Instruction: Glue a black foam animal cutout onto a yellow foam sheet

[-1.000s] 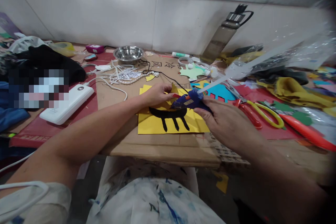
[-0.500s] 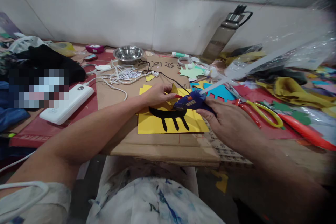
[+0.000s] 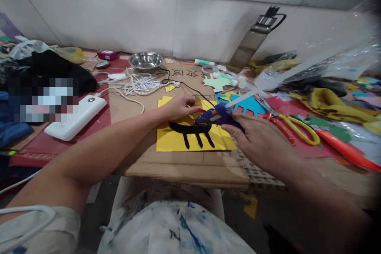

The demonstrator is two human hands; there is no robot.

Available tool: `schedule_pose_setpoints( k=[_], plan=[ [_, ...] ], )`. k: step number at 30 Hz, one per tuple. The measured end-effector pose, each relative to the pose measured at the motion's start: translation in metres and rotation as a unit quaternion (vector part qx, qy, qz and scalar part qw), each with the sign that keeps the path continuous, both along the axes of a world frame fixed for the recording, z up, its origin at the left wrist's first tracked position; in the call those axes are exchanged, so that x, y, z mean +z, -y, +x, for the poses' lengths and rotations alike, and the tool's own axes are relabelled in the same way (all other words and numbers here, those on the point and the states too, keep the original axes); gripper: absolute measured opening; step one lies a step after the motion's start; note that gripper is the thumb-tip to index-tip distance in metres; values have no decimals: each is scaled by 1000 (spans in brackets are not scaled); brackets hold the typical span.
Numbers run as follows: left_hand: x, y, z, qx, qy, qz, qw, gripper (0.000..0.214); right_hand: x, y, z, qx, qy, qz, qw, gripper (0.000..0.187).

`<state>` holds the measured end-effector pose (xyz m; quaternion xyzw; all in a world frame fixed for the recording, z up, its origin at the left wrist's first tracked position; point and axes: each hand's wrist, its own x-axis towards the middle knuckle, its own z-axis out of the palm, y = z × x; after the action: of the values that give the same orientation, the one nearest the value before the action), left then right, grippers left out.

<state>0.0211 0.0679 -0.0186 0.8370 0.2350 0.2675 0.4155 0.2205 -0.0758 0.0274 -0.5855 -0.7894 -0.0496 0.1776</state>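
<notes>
My right hand (image 3: 244,127) is wrapped round a blue glue gun (image 3: 218,115), and a long clear glue stick (image 3: 244,97) juts out of its back. The gun's nozzle points left, close over a black cut-out shape (image 3: 190,127) with several prongs. That shape lies on yellow sheets (image 3: 172,143). Above it, my left hand (image 3: 180,107) pinches a small yellow piece (image 3: 197,105) between thumb and fingers, raised from the sheets. Whether the nozzle touches anything is too small to tell.
Yellow-handled scissors (image 3: 297,129) and an orange-red tool (image 3: 345,149) lie at right among paper and felt scraps. A bottle (image 3: 250,43) leans against the wall, and a steel bowl (image 3: 145,61) stands behind tangled white cords. At left rests a white power bank (image 3: 76,117).
The glue gun and my right hand have shifted very slightly left. My left hand keeps its place with the yellow piece.
</notes>
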Motion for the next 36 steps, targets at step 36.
schedule_pose_setpoints(
  k=[36],
  plan=[
    [3,2,1,-16,12,-40,999,26,-4,0,6,1,-31,-10,999,40]
  ],
)
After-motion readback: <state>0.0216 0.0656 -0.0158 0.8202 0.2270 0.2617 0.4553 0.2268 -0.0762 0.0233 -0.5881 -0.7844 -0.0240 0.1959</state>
